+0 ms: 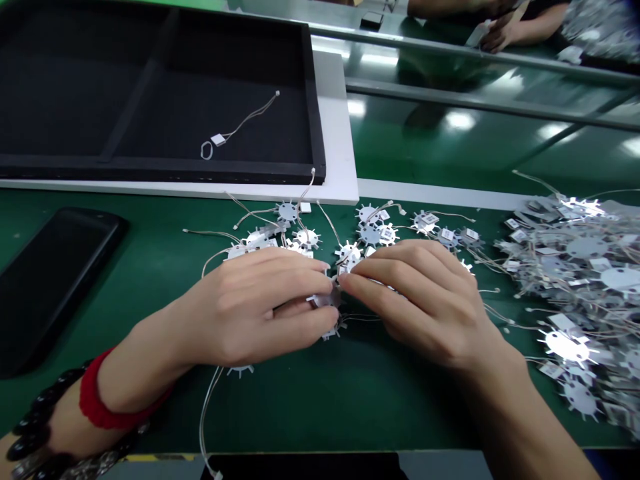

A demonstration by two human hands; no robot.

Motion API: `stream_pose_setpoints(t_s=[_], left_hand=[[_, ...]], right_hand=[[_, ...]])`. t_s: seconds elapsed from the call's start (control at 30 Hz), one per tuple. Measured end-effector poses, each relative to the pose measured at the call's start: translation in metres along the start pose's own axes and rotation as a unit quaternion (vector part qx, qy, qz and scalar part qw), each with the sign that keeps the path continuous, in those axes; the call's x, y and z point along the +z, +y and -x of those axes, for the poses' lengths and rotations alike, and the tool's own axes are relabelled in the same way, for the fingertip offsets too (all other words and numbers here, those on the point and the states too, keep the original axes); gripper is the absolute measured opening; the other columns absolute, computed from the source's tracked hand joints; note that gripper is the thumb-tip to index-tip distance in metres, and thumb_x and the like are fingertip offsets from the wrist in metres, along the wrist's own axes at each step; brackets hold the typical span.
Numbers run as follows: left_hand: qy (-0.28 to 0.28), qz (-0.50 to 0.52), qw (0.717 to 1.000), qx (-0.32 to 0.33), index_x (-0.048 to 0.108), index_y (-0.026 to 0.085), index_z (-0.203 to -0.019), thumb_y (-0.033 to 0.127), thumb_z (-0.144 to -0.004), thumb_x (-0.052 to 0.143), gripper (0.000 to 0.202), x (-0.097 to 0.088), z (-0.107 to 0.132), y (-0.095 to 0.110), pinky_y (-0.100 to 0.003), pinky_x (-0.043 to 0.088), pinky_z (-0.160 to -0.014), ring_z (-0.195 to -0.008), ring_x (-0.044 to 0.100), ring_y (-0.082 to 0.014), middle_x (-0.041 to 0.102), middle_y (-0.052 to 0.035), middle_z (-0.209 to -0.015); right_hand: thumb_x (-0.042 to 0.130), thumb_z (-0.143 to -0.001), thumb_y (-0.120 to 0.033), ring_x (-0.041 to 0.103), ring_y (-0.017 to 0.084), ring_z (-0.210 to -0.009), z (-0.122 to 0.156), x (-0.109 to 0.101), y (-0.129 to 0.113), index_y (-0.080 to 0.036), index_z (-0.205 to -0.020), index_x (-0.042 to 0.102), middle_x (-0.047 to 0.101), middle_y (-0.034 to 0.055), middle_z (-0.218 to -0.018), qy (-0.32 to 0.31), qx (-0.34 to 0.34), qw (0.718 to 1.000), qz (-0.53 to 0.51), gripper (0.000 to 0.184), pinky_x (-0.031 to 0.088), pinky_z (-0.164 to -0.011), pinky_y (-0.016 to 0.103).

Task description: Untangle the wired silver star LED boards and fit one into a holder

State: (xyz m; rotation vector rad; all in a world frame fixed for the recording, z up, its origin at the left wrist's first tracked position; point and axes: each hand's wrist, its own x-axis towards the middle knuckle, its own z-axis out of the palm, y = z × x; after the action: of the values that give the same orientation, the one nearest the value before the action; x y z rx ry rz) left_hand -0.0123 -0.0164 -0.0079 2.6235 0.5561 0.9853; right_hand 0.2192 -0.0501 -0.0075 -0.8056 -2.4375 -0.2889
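My left hand (270,303) is closed, thumb and fingers pinching a small toothed metal disc (327,300). Close against it, my right hand (425,293) has its fingertips pressed together at the disc's upper edge; what they pinch is hidden. Another toothed disc (349,253) with a white block lies just beyond the fingertips. Further discs with thin wires, such as the silvery disc (287,212), are scattered behind both hands. Part of a disc (241,369) shows below my left hand, near a wire lead (203,417) that hangs over the table's front edge.
A large heap of wired discs (585,267) covers the right side. A black tray (240,60) stands on a white board (340,133) at the back left, holding a wired white piece (219,139). A phone (60,280) lies left. Across the bench are another person's hands (500,32).
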Motion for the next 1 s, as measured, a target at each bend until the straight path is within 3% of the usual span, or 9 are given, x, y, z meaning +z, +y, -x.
stream_pose_setpoints(t_s=[0.23,0.47,0.57,0.73,1.0], left_hand=[[-0.026,0.001,1.000,0.007,0.063,0.017,-0.092,0.013,-0.095,0.056,0.008,0.002,-0.001,0.002,-0.031,0.061,-0.085,-0.086,0.074,-0.0191,0.077,-0.0052,-0.088],[-0.008,-0.074,0.992,0.103,0.064,0.018,-0.085,0.006,-0.089,0.062,0.013,0.004,-0.004,0.001,-0.033,0.063,-0.082,-0.084,0.075,-0.0214,0.076,-0.0024,-0.080],[-0.015,-0.097,0.986,0.138,0.065,0.019,-0.079,0.002,-0.087,0.061,0.019,0.003,-0.005,0.001,-0.035,0.063,-0.082,-0.087,0.075,-0.0230,0.075,-0.0020,-0.079],[-0.018,-0.109,0.981,0.159,0.067,0.017,-0.083,0.003,-0.086,0.064,0.015,0.000,-0.004,0.000,-0.037,0.063,-0.088,-0.093,0.074,-0.0256,0.075,-0.0040,-0.085],[-0.026,-0.101,0.983,0.148,0.069,0.017,-0.088,0.007,-0.086,0.064,0.012,-0.002,-0.001,0.002,-0.041,0.063,-0.091,-0.098,0.074,-0.0265,0.077,-0.0040,-0.091]], right_hand=[[0.048,-0.097,-0.007,0.061,0.020,-0.080,0.002,0.004,0.000,-0.014,-0.098,0.063,0.072,0.0078,-0.085,-0.012,0.003,1.000,0.002,0.016,0.047,-0.069,0.035],[0.047,-0.092,-0.010,0.048,0.017,-0.068,-0.001,0.011,-0.008,-0.015,-0.085,0.056,0.062,0.0066,-0.077,-0.053,0.131,0.983,-0.120,0.013,0.039,-0.062,0.033],[0.046,-0.092,-0.013,0.045,0.014,-0.063,-0.008,0.006,-0.014,-0.017,-0.079,0.052,0.055,0.0021,-0.070,-0.086,0.225,0.950,-0.198,0.015,0.036,-0.058,0.029],[0.047,-0.099,-0.025,0.043,0.008,-0.051,-0.016,-0.005,-0.020,-0.019,-0.076,0.052,0.050,-0.0042,-0.061,-0.147,0.389,0.856,-0.307,0.025,0.032,-0.046,0.022],[0.051,-0.100,-0.033,0.045,0.008,-0.052,-0.014,-0.009,-0.015,-0.019,-0.070,0.051,0.050,-0.0042,-0.060,-0.160,0.429,0.798,-0.392,0.033,0.034,-0.044,0.020]])
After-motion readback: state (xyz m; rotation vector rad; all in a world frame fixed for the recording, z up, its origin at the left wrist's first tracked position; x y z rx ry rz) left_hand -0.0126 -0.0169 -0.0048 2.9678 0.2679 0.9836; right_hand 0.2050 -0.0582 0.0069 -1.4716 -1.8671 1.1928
